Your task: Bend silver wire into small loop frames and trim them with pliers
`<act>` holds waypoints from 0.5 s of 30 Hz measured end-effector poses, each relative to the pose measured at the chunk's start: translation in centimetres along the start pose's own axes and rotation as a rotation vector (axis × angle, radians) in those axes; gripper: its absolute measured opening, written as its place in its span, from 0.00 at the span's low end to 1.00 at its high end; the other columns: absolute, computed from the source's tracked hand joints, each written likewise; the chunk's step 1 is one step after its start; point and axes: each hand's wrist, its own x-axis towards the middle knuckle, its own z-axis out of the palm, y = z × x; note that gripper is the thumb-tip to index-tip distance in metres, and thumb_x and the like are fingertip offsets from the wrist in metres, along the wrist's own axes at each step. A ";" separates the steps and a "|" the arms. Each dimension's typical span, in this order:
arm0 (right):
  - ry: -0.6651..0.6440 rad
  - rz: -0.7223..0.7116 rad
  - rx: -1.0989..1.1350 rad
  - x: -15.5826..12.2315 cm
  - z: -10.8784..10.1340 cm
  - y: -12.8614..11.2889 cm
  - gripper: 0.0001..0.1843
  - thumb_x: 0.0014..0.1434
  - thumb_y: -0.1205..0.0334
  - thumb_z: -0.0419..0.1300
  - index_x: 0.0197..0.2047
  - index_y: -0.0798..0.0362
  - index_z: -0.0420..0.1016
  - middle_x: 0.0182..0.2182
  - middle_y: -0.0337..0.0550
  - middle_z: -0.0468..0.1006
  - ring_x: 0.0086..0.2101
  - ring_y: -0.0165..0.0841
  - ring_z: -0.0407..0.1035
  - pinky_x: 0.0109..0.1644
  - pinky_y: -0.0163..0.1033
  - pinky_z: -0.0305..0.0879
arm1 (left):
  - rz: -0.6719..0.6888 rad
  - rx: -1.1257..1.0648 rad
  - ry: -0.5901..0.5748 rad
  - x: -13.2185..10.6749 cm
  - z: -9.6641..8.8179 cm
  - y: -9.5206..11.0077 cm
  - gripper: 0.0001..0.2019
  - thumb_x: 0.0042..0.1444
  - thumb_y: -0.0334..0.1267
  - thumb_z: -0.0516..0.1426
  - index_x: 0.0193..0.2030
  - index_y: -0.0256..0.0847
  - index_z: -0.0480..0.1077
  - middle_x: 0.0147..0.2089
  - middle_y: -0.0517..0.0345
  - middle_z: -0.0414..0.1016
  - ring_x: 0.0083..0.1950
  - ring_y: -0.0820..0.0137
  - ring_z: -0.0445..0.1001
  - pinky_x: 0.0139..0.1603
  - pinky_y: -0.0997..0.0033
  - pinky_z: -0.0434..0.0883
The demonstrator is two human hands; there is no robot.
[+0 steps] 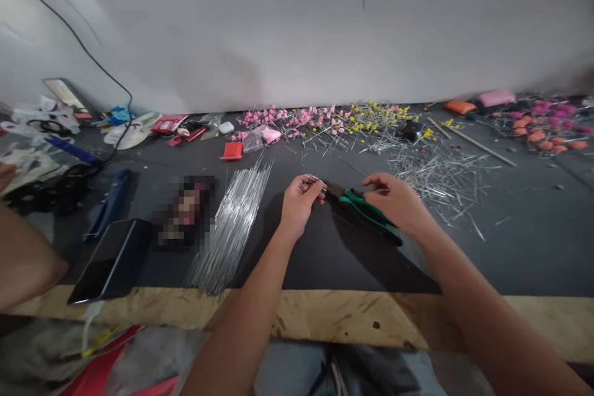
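Note:
My left hand (299, 201) is closed around a small bundle of thin metal wires (310, 182), held just above the dark table mat (325, 253). My right hand (399, 201) grips green-handled pliers (359, 205), whose dark jaws point left and meet the wire ends by my left fingers. A long sheaf of straight silver wires (234, 219) lies on the mat to the left of my left hand.
Cut wire pieces (440, 176) are scattered at right, with pink (297, 117) and yellow (375, 112) bead-headed stems behind. A dark phone (111, 260) lies at left near another person's arm (23, 260). A wooden table edge (325, 315) runs in front.

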 end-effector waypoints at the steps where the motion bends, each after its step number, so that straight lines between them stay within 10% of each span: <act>1: -0.043 -0.033 -0.039 -0.1 0.1 0.0 0.13 0.48 0.57 0.57 0.38 0.51 0.71 0.32 0.40 0.72 0.32 0.34 0.66 0.37 0.39 0.60 | -0.002 0.003 0.011 0.0 0.0 -0.1 0.11 0.46 0.40 0.60 0.34 0.37 0.66 0.30 0.58 0.71 0.27 0.76 0.69 0.27 0.75 0.67; 7: -0.156 -0.130 -0.278 -1.1 0.9 0.5 0.24 0.38 0.49 0.66 0.39 0.48 0.69 0.44 0.47 0.69 0.45 0.44 0.62 0.45 0.47 0.58 | 0.008 -0.008 0.061 0.2 -0.1 -0.3 0.11 0.47 0.41 0.59 0.33 0.37 0.66 0.31 0.57 0.71 0.28 0.76 0.69 0.28 0.75 0.68; 15: -0.213 -0.078 -0.201 -1.2 -1.6 -0.7 0.12 0.46 0.56 0.59 0.36 0.49 0.71 0.31 0.38 0.73 0.32 0.35 0.66 0.34 0.37 0.58 | -0.008 -0.022 0.072 0.0 -0.1 0.0 0.12 0.47 0.42 0.60 0.34 0.36 0.66 0.31 0.57 0.72 0.27 0.76 0.70 0.27 0.75 0.68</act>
